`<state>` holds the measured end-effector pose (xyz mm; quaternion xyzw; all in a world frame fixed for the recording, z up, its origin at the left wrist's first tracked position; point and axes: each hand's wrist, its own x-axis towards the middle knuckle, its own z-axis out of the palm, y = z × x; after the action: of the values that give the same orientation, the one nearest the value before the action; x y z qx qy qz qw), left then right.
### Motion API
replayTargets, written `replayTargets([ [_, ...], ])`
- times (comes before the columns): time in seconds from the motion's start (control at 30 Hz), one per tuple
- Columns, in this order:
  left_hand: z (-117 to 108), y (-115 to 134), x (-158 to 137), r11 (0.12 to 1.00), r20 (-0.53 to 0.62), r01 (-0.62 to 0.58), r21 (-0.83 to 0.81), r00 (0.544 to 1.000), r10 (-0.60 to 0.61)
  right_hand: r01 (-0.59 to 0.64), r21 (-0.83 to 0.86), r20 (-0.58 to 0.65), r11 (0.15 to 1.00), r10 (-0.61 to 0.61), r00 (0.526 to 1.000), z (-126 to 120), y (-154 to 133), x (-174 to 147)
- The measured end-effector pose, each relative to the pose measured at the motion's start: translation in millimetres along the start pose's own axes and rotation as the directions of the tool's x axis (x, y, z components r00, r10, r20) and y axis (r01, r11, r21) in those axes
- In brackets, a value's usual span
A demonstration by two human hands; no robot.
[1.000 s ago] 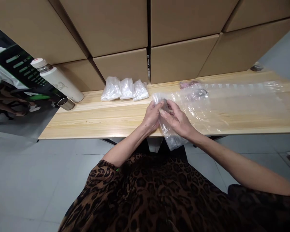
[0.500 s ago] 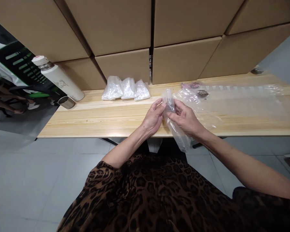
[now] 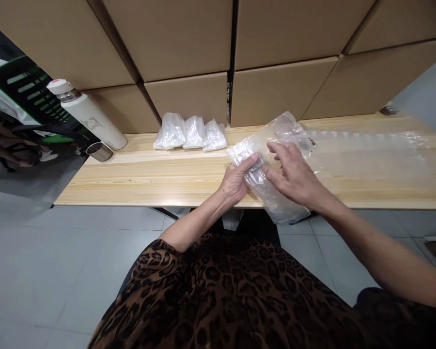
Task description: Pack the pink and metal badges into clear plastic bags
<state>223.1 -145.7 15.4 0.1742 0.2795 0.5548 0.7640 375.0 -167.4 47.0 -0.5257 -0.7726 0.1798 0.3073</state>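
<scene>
My left hand [image 3: 237, 180] grips the edge of a clear plastic bag [image 3: 281, 206], thumb on top, near the table's front edge. The bag is spread wide, and its lower part hangs over that edge. My right hand [image 3: 294, 174] hovers over or rests lightly on the bag, fingers apart; whether it touches is hard to tell. Behind my right hand lies more crumpled clear plastic [image 3: 287, 127]. Flat clear plastic bags [image 3: 370, 155] stretch along the table to the right. Three small filled plastic packets [image 3: 169, 132] stand in a row at the back, left of my hands.
Cardboard boxes [image 3: 189, 97] are stacked along the back of the wooden table [image 3: 138, 186]. A white thermos [image 3: 94, 121] and a metal cup [image 3: 100, 151] stand at the left end. Beyond them are a green-edged black basket [image 3: 25, 87] and part of a seated person.
The bag, narrow and bunched between both hands before, is now spread open and flatter. My right hand has moved right and loosened its fingers; my left hand keeps its hold.
</scene>
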Motion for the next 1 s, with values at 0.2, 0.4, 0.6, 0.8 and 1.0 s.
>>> replayTargets([
  [0.2, 14, -6, -2, 0.995, -0.177, -0.038, -0.089, 0.984, 0.022, 0.181, -0.481, 0.024, 0.858, -0.194, 0.981, 38, -15, -28],
  [0.4, 17, 3, -23, 0.999, -0.047, 0.000, -0.037, 0.999, -0.002, 0.126, -0.560, -0.032, 0.819, -0.173, 0.984, 55, 1, -24],
  [0.6, 0, 11, -23, 0.998, 0.090, -0.018, 0.061, 0.996, 0.012, 0.292, -0.335, -0.054, 0.896, -0.327, 0.943, 32, 22, -18],
  [0.8, -11, 17, -14, 0.995, 0.260, -0.038, 0.094, 0.965, 0.013, 0.317, 0.143, 0.053, 0.938, -0.327, 0.943, 0, 18, -16],
  [1.0, -4, 19, -14, 0.989, 0.276, -0.117, 0.095, 0.957, 0.087, 0.102, 0.390, 0.047, 0.915, -0.130, 0.990, -5, 10, -11],
])
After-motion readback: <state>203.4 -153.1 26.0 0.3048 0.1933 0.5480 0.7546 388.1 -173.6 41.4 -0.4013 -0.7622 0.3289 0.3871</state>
